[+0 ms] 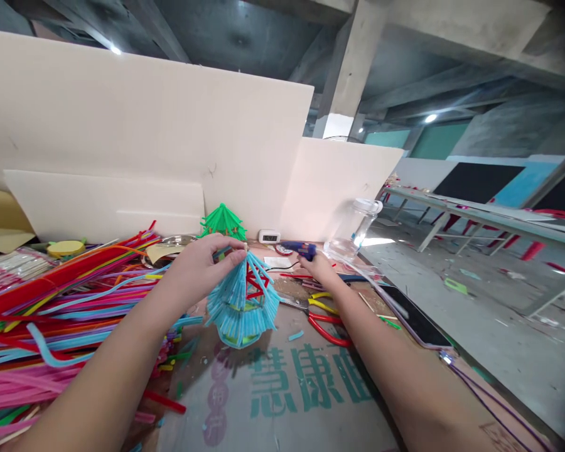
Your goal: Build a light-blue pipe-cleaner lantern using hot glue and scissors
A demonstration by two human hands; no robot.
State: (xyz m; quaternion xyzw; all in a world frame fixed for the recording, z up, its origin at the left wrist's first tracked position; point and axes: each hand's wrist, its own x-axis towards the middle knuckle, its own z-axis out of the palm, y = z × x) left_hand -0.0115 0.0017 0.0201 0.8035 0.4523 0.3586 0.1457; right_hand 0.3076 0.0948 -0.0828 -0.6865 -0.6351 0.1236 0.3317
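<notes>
My left hand (207, 263) pinches the top of a light-blue pipe-cleaner pagoda model (242, 307) with a red inner frame, holding it just above the cardboard-covered table (282, 402). My right hand (317, 267) reaches farther back and closes around a blue glue gun (299, 249) lying on the table. A green pipe-cleaner pagoda (223, 221) stands behind the blue one by the white board.
A big heap of coloured pipe cleaners (51, 314) fills the left. Red-handled pliers and yellow-handled cutters (324, 317) lie right of the model. A phone (414, 320), a clear jar (355, 229), a small digital clock (269, 236) and white foam boards (169, 144) are around.
</notes>
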